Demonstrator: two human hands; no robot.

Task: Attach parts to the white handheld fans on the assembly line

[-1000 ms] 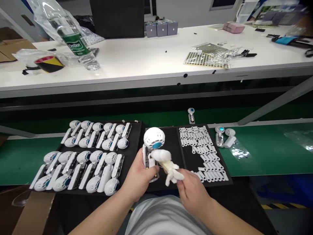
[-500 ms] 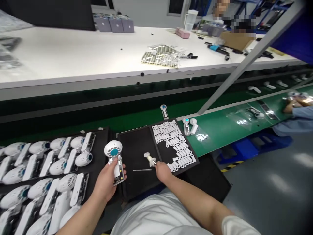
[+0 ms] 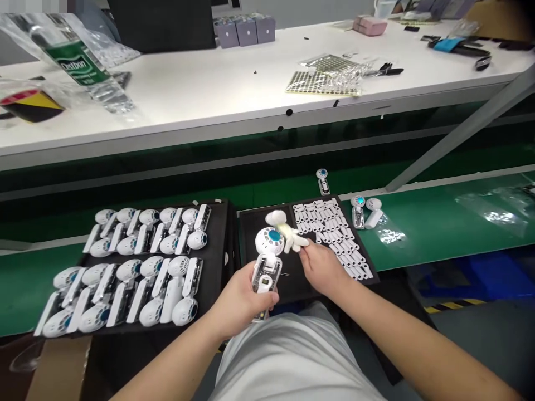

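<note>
My left hand [image 3: 241, 298] is closed around a white handheld fan [image 3: 270, 245] with a round slotted head, a blue centre and an opened handle showing its inner parts. Pinched in my right hand [image 3: 324, 267] is a small whitish doll-like figure [image 3: 288, 231], its limbs spread, close beside the fan's head. Whether the two touch I cannot tell. Below them a black tray [image 3: 298, 278] holds rows of small white plastic pieces [image 3: 326, 223] in its right part. A thin metal rod [image 3: 285, 273] shows just right of the fan's handle.
To the left, a black tray [image 3: 215, 278] carries rows of similar fans [image 3: 179, 309]. More fans [image 3: 358, 211] lie on the green belt [image 3: 422, 223]. A white shelf [image 3: 188, 89] crosses behind, with a water bottle [image 3: 83, 64] and purple boxes [image 3: 246, 30]; a slanted grey post [image 3: 455, 133] stands right.
My hands have come together, bringing the fan and the figure side by side. The figure is now raised higher above the tray. The view has swung left, revealing the bottle.
</note>
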